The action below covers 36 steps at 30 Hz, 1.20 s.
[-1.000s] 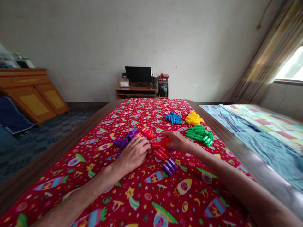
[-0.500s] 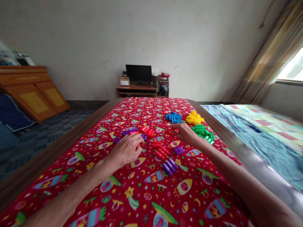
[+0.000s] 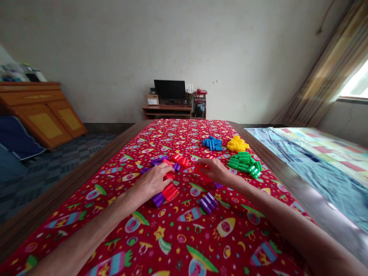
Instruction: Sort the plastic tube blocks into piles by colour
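My left hand [image 3: 156, 178] rests low over a scatter of red and purple plastic tube-like pieces, its fingers and thumb curved around a red piece [image 3: 169, 175]. Just below the thumb lie more red pieces [image 3: 170, 192] and a purple piece [image 3: 158, 199]. Beyond the fingertips is a red group [image 3: 180, 159], with purple pieces [image 3: 159, 160] to its left. My right hand [image 3: 214, 169] is bent over the cloth, fingers closed on a blurred red piece [image 3: 203, 175] they partly hide. Under its wrist a purple piece [image 3: 218, 185] peeks out. Nearer me sits a joined purple group [image 3: 209, 203].
Piles of blue pieces [image 3: 212, 143], yellow pieces [image 3: 237, 144] and green pieces [image 3: 244, 163] lie right of centre on the patterned red cloth [image 3: 178, 237]. A desk with a monitor [image 3: 169, 90] stands at the far wall, a bed [image 3: 304, 161] to the right.
Red and purple pieces from mid-cloth now lie beside my left hand, further left. My right hand has moved slightly left and nearer me, uncovering more green pieces.
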Each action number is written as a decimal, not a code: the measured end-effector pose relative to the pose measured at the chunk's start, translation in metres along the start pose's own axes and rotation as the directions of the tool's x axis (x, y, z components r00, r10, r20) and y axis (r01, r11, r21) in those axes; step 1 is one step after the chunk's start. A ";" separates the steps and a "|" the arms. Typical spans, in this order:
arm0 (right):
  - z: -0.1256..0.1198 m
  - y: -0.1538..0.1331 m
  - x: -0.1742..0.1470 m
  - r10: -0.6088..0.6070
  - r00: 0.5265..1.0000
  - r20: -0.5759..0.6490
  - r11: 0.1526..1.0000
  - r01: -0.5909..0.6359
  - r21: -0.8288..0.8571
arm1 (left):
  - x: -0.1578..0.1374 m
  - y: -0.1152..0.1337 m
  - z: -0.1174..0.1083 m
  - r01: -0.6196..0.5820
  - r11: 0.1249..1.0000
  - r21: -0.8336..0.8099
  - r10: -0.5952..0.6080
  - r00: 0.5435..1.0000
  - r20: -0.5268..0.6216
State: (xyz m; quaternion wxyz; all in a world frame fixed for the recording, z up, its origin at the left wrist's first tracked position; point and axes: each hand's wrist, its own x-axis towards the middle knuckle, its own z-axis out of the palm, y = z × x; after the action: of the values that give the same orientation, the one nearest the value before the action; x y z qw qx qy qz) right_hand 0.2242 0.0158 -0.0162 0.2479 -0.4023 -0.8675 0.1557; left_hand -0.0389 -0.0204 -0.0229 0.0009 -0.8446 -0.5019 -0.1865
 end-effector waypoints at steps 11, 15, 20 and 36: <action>-0.023 0.037 -0.001 0.051 0.938 -0.343 0.965 -0.135 -0.226 | 0.005 0.016 -0.008 0.168 0.919 -0.357 -0.189 0.982 -0.023; -0.043 0.005 -0.008 0.059 0.995 0.078 0.938 -0.029 -0.346 | 0.004 0.018 -0.004 0.179 0.871 -0.457 -0.185 0.982 0.031; -0.033 -0.016 -0.019 0.117 0.947 0.300 0.830 0.072 -0.552 | 0.005 0.024 -0.002 0.105 0.915 -0.389 -0.123 0.992 -0.021; -0.015 0.037 0.010 -0.349 0.937 -0.024 0.886 0.322 -0.334 | 0.002 0.031 0.006 0.211 0.812 -0.544 -0.181 0.977 0.109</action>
State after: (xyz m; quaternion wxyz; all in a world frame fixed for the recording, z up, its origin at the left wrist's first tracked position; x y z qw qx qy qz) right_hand 0.2498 0.0479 -0.0183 0.2373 -0.2877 -0.9264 -0.0516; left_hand -0.0096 -0.0325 -0.0223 -0.2753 -0.7571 -0.5106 -0.3005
